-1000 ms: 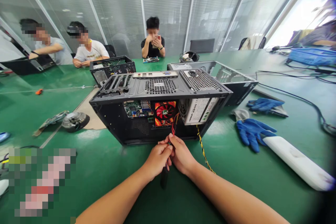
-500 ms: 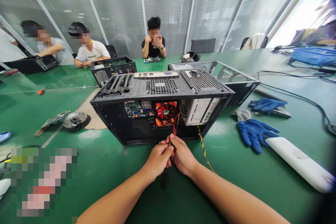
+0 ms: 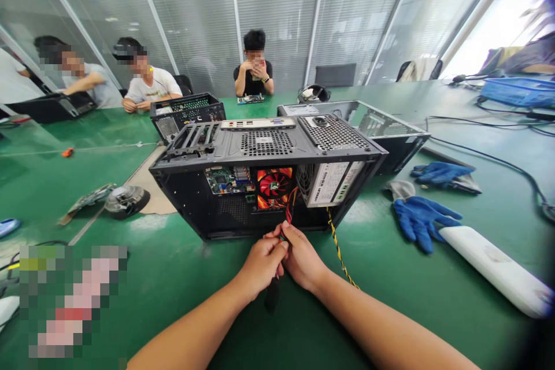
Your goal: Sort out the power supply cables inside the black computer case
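An open black computer case point(image 3: 264, 150) lies on its side on the green table point(image 3: 182, 277), showing a motherboard, a red fan point(image 3: 274, 185) and a power supply point(image 3: 332, 182). Just in front of it my left hand point(image 3: 260, 263) and my right hand point(image 3: 301, 257) meet, both pinched on a bundle of red and black wires point(image 3: 287, 214) coming out of the case. A dark connector point(image 3: 272, 295) hangs below my hands. A yellow-black twisted cable point(image 3: 336, 245) runs from the case past my right wrist.
Blue gloves point(image 3: 422, 217) and a white oblong object point(image 3: 489, 269) lie to the right. A second case point(image 3: 373, 130) and a third case point(image 3: 186, 110) stand behind. A cooler point(image 3: 125, 199) lies left. Three people sit at the far side. Cables run along the right.
My hands stay pinched on the wires with hardly any movement; the view has shifted very slightly.
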The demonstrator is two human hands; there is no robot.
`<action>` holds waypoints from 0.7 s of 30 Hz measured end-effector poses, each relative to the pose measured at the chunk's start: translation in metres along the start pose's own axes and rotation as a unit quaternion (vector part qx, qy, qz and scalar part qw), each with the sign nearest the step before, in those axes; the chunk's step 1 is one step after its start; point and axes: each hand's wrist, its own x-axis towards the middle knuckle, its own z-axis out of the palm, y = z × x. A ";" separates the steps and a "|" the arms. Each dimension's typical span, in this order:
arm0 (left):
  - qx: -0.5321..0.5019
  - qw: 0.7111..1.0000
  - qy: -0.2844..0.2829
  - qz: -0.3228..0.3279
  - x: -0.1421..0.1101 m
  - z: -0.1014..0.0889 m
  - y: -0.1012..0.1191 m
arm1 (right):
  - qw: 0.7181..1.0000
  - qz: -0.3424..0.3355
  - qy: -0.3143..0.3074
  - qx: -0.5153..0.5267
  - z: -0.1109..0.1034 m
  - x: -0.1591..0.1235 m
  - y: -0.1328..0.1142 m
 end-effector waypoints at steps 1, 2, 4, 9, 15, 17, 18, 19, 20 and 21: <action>0.013 1.000 0.013 -0.001 0.000 0.000 0.000 | 1.000 0.000 -0.004 0.001 0.000 0.000 0.000; 0.025 0.999 0.025 -0.002 0.000 0.001 -0.001 | 1.000 -0.001 -0.005 0.003 0.000 0.001 0.001; 0.042 0.998 0.038 -0.004 0.000 0.002 -0.002 | 1.000 -0.003 -0.003 0.004 -0.001 0.002 0.001; 0.000 1.000 0.022 -0.005 0.002 0.003 -0.002 | 1.000 -0.006 0.013 -0.010 -0.002 0.002 0.002; -0.112 0.993 -0.032 -0.026 -0.001 -0.002 0.003 | 1.000 -0.014 0.011 -0.009 -0.001 0.000 0.001; -0.141 0.989 -0.032 -0.032 -0.002 -0.004 0.003 | 1.000 -0.014 -0.002 -0.009 0.000 -0.001 0.000; -0.152 0.987 -0.032 -0.034 -0.003 -0.005 0.003 | 1.000 -0.013 -0.009 -0.013 0.001 -0.002 0.000; -0.160 0.986 -0.032 -0.034 -0.003 -0.006 0.003 | 1.000 -0.012 -0.015 -0.018 0.001 -0.002 0.000; -0.163 0.985 -0.034 -0.033 -0.003 -0.006 0.003 | 0.999 -0.014 -0.017 -0.022 0.001 -0.002 0.000; -0.162 0.986 -0.037 -0.033 -0.003 -0.007 0.002 | 0.999 -0.019 -0.015 -0.025 0.001 -0.002 0.001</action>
